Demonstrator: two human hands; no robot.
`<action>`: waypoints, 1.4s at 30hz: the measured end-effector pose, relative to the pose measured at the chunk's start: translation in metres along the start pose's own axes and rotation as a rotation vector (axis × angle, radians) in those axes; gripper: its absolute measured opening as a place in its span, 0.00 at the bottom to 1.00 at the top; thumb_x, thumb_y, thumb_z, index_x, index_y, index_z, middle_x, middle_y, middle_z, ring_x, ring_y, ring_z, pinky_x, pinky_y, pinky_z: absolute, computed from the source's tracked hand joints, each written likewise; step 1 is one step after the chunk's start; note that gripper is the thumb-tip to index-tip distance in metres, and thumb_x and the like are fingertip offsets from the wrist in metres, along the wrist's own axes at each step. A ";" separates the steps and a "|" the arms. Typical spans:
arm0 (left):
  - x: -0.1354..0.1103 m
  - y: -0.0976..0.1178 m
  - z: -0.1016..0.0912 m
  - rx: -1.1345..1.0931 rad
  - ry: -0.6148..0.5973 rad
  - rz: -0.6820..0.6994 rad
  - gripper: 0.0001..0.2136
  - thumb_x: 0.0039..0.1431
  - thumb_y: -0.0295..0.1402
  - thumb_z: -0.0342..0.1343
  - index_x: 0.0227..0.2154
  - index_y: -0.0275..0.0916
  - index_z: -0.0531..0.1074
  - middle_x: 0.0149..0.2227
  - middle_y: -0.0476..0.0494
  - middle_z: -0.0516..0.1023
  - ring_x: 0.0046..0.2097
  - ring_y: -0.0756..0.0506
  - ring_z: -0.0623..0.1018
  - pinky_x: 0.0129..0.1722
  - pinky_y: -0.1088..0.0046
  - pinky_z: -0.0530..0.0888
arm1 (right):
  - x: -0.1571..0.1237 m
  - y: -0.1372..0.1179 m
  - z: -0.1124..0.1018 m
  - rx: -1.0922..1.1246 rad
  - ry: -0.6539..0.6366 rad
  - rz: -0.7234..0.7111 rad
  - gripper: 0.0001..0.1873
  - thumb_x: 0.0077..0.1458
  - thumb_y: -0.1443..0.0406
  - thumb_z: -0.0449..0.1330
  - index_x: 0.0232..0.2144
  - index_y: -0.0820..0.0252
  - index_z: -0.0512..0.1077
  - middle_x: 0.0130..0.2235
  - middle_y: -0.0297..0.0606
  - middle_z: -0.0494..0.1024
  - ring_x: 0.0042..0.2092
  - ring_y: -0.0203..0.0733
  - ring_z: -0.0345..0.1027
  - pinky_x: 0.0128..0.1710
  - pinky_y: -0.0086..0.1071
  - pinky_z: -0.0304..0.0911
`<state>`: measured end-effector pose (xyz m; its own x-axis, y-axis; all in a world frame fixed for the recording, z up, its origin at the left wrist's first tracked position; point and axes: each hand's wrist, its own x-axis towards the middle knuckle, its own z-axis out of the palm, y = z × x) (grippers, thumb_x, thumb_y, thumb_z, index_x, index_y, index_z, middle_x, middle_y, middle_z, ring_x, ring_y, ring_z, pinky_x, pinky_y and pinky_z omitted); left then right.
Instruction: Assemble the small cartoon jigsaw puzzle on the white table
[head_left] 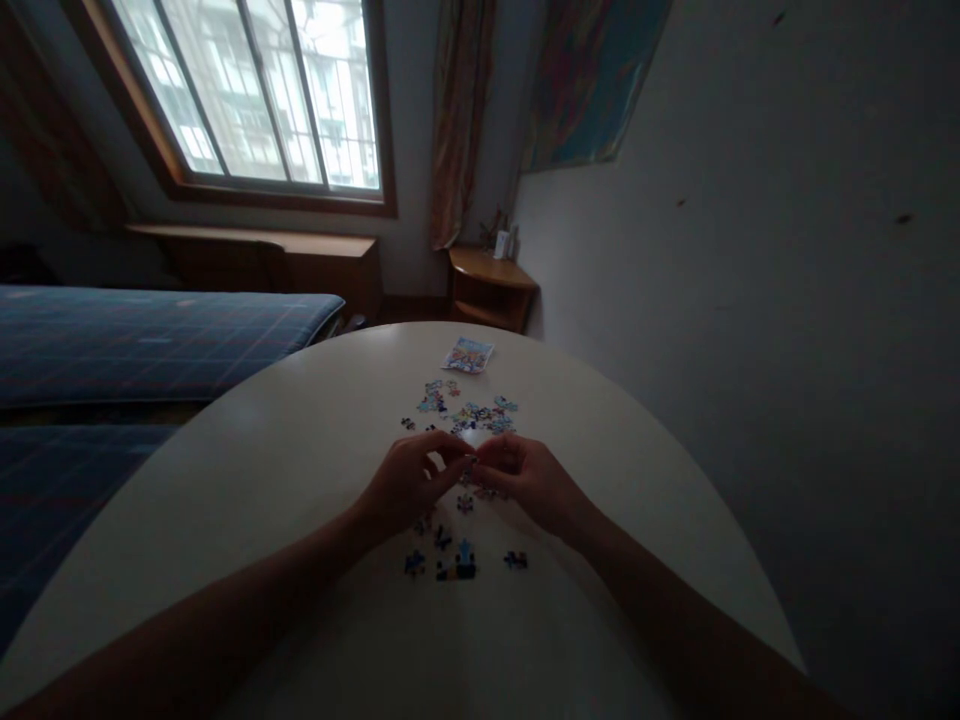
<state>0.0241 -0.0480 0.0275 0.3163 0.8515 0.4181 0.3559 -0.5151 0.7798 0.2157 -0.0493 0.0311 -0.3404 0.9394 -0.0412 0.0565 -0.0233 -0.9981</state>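
Observation:
My left hand (411, 478) and my right hand (529, 482) meet above the middle of a round white table, fingertips pinched close together. A small jigsaw puzzle piece (471, 461) shows between the fingertips, partly covered by them. Below the hands lie loose jigsaw pieces, including a single piece (465, 503) and a dark one (516, 560) to the right. A few joined pieces (457, 568) form a small cluster nearest to me. Beyond my hands a loose heap of pieces (480, 415) spreads out, partly hidden by my fingers.
A small picture card or packet (469, 355) lies near the far side of the white table (315, 430). To the left stands a bed with a blue plaid cover (150, 340). A wooden corner cabinet (491, 270) is behind the table, and a wall (720, 330) runs along the right.

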 end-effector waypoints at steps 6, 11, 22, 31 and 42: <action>0.008 0.005 -0.015 0.052 -0.344 -0.159 0.06 0.54 0.34 0.59 0.30 0.35 0.75 0.27 0.47 0.78 0.28 0.50 0.75 0.25 0.80 0.69 | -0.011 -0.019 -0.005 -0.426 -0.115 -0.069 0.08 0.53 0.62 0.64 0.34 0.61 0.78 0.33 0.38 0.81 0.35 0.39 0.73 0.36 0.32 0.65; 0.005 0.014 -0.021 0.173 -0.537 -0.164 0.05 0.53 0.29 0.57 0.31 0.36 0.77 0.27 0.49 0.79 0.27 0.51 0.75 0.25 0.80 0.67 | -0.018 -0.019 0.000 -0.620 -0.121 -0.088 0.04 0.52 0.65 0.64 0.31 0.59 0.78 0.31 0.36 0.81 0.32 0.37 0.73 0.32 0.29 0.63; -0.001 0.025 -0.017 0.479 -0.539 -0.199 0.08 0.54 0.30 0.56 0.31 0.42 0.81 0.29 0.48 0.82 0.30 0.48 0.77 0.30 0.75 0.68 | -0.020 -0.010 0.011 -0.793 -0.107 -0.089 0.03 0.50 0.67 0.65 0.30 0.58 0.79 0.29 0.35 0.81 0.30 0.36 0.72 0.29 0.27 0.59; -0.005 0.027 -0.015 0.604 -0.515 -0.190 0.06 0.55 0.32 0.57 0.31 0.41 0.79 0.32 0.43 0.81 0.35 0.44 0.78 0.34 0.72 0.69 | -0.020 -0.012 0.012 -0.830 -0.099 -0.115 0.04 0.51 0.68 0.64 0.30 0.57 0.79 0.28 0.34 0.80 0.28 0.34 0.70 0.31 0.28 0.60; -0.008 0.021 -0.007 0.659 -0.496 -0.156 0.07 0.53 0.30 0.53 0.27 0.39 0.77 0.28 0.43 0.79 0.30 0.45 0.77 0.28 0.74 0.66 | -0.019 -0.009 0.003 -0.918 -0.156 -0.206 0.13 0.51 0.67 0.65 0.41 0.54 0.81 0.40 0.40 0.77 0.40 0.40 0.71 0.44 0.32 0.64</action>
<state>0.0227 -0.0648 0.0434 0.5156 0.8556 -0.0455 0.8201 -0.4774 0.3154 0.2187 -0.0680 0.0412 -0.5436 0.8372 0.0592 0.6738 0.4774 -0.5640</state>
